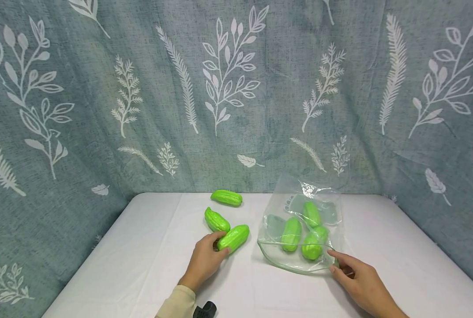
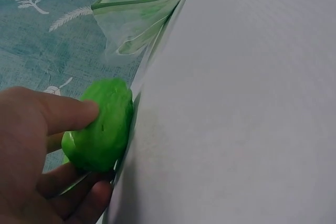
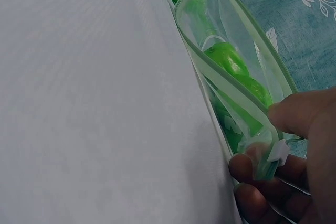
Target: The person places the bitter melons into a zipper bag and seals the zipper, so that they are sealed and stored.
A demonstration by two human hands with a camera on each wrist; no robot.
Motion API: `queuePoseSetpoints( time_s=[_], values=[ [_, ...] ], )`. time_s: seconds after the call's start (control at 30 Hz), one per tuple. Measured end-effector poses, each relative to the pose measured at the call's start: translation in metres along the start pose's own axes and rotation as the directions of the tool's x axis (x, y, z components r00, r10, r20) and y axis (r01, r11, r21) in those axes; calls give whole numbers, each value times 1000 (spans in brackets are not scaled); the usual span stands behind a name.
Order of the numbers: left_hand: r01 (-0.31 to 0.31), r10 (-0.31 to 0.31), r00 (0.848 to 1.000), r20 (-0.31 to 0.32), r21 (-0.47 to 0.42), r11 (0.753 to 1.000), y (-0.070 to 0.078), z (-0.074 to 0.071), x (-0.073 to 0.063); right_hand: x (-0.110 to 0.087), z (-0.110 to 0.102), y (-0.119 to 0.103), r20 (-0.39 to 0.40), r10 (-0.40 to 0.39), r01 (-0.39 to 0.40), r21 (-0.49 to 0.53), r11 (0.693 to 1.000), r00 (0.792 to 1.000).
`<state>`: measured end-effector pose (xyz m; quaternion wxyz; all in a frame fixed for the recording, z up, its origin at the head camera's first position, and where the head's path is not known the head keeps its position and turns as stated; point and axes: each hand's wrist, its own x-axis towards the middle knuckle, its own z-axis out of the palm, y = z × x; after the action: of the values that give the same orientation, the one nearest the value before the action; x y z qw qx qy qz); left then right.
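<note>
My left hand grips a bright green, ridged bitter melon at its near end. In the left wrist view the thumb lies across this bitter melon, with fingers beneath it. My right hand pinches the right corner of a clear zip bag with a green-edged mouth. The right wrist view shows the thumb and fingers at that corner, beside a white slider. The bag's mouth gapes toward me, and several bitter melons lie inside. Another bitter melon touches the far side of the gripped one.
One more bitter melon lies near the back edge of the white table. A grey-green curtain with white leaf patterns hangs behind the table and along both sides. The bag's far end reaches the back edge.
</note>
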<state>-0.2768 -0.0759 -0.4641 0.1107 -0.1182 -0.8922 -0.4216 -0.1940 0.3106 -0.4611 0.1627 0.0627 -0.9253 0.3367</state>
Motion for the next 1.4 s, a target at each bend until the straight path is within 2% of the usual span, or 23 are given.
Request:
queuePoseSetpoints(
  time_s=[0.17, 0.43, 0.57, 0.9, 1.1, 1.2, 1.4],
  values=[
    [22, -21, 1000, 14, -99, 995, 3, -2, -1, 0, -1, -1, 3, 1, -1, 2, 1000, 1000],
    [56, -52, 998, 21, -229, 972, 9, 0, 1, -1, -1, 2, -3, -4, 4, -14, 1000, 1000],
    [76, -68, 997, 37, -298, 952, 12, -1, 1, -1, -1, 3, -8, -5, 5, -18, 1000, 1000],
    [142, -94, 988, 119, -496, 857, 19, -4, 0, 0, -3, 2, -6, -13, 13, -17, 1000, 1000],
    [162, -106, 986, 129, -580, 799, 18, -3, 0, 1, -3, 3, -8, -34, 34, -14, 999, 999],
    [166, -103, 985, 138, -602, 781, 16, -2, 1, 1, -2, 3, -13, -38, 38, -9, 999, 999],
    [181, -107, 982, 154, -617, 766, 16, -2, 1, 0, -1, 3, -5, -24, 24, 2, 1000, 1000]
  ],
)
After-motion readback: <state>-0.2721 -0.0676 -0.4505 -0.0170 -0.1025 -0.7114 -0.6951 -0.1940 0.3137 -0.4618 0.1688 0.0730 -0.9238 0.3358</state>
